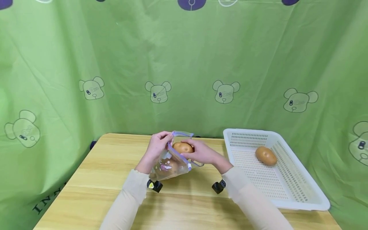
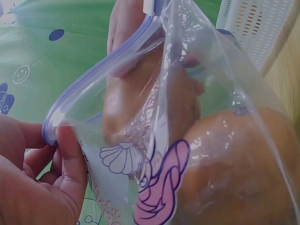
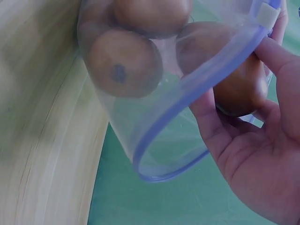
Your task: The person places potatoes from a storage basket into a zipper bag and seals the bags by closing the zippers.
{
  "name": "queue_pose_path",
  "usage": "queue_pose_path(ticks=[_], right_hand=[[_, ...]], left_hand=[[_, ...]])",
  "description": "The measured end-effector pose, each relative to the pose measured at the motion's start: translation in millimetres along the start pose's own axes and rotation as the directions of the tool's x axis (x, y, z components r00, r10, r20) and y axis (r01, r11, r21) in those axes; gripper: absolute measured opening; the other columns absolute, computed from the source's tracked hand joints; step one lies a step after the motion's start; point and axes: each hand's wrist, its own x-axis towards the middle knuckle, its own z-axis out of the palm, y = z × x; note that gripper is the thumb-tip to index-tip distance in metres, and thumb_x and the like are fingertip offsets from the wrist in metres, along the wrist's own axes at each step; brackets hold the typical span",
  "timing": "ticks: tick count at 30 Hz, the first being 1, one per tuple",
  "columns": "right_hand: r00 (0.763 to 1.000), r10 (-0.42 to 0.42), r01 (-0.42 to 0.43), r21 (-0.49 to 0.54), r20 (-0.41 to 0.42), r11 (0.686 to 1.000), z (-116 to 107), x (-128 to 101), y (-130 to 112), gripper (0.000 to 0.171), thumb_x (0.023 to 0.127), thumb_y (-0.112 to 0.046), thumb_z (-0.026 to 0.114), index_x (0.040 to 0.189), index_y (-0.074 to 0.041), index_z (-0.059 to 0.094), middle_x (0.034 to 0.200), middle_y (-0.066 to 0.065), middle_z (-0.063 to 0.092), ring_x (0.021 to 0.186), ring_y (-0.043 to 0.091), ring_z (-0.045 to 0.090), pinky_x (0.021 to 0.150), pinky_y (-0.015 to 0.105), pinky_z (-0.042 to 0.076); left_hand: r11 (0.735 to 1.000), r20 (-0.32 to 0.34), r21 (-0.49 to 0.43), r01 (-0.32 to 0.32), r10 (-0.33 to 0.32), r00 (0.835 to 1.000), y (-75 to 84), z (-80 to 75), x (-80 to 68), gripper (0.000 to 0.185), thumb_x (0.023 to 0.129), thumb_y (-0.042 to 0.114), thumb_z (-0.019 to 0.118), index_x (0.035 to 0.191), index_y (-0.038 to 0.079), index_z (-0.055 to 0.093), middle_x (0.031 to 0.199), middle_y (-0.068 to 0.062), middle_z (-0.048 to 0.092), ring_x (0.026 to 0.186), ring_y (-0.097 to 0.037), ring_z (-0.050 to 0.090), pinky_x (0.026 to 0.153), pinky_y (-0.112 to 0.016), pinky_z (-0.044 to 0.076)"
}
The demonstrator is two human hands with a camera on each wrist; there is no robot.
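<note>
My left hand (image 1: 155,147) pinches the purple-edged rim of a clear zip bag (image 2: 117,187) printed with a shell and a pink figure. The bag's mouth gapes open toward the right. In that mouth is a brown potato (image 1: 183,147), gripped by my right hand (image 1: 202,152) with the fingers partly inside the bag. Lower in the bag, the right wrist view has one potato (image 3: 126,63) with a dark spot and another potato (image 3: 152,16) beside it. A white slider (image 3: 268,15) sits on the rim near my right hand.
A white perforated plastic basket (image 1: 299,205) stands at the right of the wooden table (image 1: 95,179), with a single potato (image 1: 266,155) lying in it. Behind the table hangs a green curtain (image 1: 189,57) with bear-face prints.
</note>
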Motion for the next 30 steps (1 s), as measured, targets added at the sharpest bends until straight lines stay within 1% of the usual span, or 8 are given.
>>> queue_pose_path(ticks=[3,6,10,14,18,22,26,30], right_hand=[[1.000,-0.021,0.020,-0.030,-0.010,0.999,1.1,1.8,1.4,0.060,0.088,-0.026,0.068,0.138,-0.004,0.044,0.110,0.013,0.060,0.083,0.017,0.061,0.070,0.031,0.052],[1.000,-0.009,0.009,-0.035,-0.002,0.999,1.5,2.7,1.3,0.060,0.088,-0.025,0.067,0.140,-0.006,0.042,0.115,0.013,0.059,0.092,0.018,0.059,0.077,0.032,0.051],[0.999,0.037,-0.038,0.021,0.025,0.999,1.8,2.7,-0.9,0.062,0.089,-0.021,0.065,0.142,-0.005,0.038,0.118,0.016,0.057,0.096,0.022,0.059,0.081,0.035,0.050],[0.997,0.069,-0.072,0.108,0.030,0.992,3.7,4.6,0.4,0.054,0.089,-0.016,0.064,0.135,0.000,0.041,0.113,0.016,0.057,0.096,0.023,0.059,0.080,0.034,0.051],[0.997,0.071,-0.075,0.161,0.029,0.984,5.7,6.4,2.0,0.044,0.090,-0.012,0.064,0.125,0.006,0.044,0.108,0.017,0.057,0.092,0.024,0.060,0.076,0.033,0.053],[0.997,0.065,-0.070,0.143,0.039,0.987,-0.6,-1.3,-19.4,0.044,0.092,-0.009,0.061,0.128,0.009,0.044,0.111,0.021,0.056,0.093,0.028,0.060,0.075,0.033,0.053],[0.997,0.068,-0.072,0.106,0.039,0.992,1.7,0.9,-12.8,0.050,0.093,-0.014,0.060,0.135,0.006,0.041,0.117,0.020,0.056,0.095,0.026,0.061,0.077,0.031,0.053],[0.999,0.040,-0.042,0.077,0.027,0.996,7.9,8.4,4.7,0.047,0.092,-0.012,0.058,0.134,0.005,0.045,0.120,0.020,0.057,0.091,0.023,0.064,0.076,0.029,0.054]], left_hand=[[1.000,-0.005,0.016,-0.007,0.007,1.000,-0.8,0.5,0.7,0.016,0.092,0.007,0.059,0.099,-0.006,0.067,0.066,-0.002,0.057,0.055,-0.009,0.046,0.050,-0.019,0.039],[0.999,-0.011,0.031,-0.009,0.009,1.000,-1.6,1.2,1.7,0.016,0.091,0.007,0.060,0.099,-0.005,0.068,0.067,-0.001,0.058,0.055,-0.009,0.046,0.050,-0.019,0.039],[0.999,-0.015,0.040,-0.008,0.009,1.000,-1.7,2.6,2.8,0.016,0.091,0.007,0.061,0.100,-0.004,0.068,0.067,-0.001,0.058,0.054,-0.009,0.046,0.049,-0.019,0.039],[0.999,-0.009,0.040,-0.016,0.017,1.000,-0.7,4.2,3.9,0.017,0.091,0.007,0.060,0.100,-0.005,0.067,0.067,-0.001,0.058,0.054,-0.009,0.046,0.049,-0.019,0.039],[0.999,0.001,0.029,-0.018,0.018,1.000,0.8,4.8,4.4,0.017,0.091,0.007,0.060,0.099,-0.006,0.067,0.067,-0.002,0.058,0.054,-0.009,0.045,0.049,-0.019,0.039],[1.000,0.023,0.008,-0.016,0.016,1.000,5.4,4.1,1.7,0.017,0.092,0.006,0.058,0.100,-0.008,0.066,0.066,-0.003,0.057,0.055,-0.010,0.045,0.049,-0.019,0.039],[1.000,0.039,-0.003,-0.016,0.016,0.999,5.5,3.3,1.8,0.019,0.093,0.007,0.058,0.102,-0.009,0.065,0.066,-0.003,0.057,0.055,-0.012,0.045,0.049,-0.020,0.038],[1.000,0.023,0.005,-0.020,0.020,1.000,2.0,3.5,4.2,0.018,0.093,0.007,0.059,0.100,-0.007,0.067,0.066,-0.002,0.057,0.055,-0.011,0.046,0.049,-0.019,0.038]])
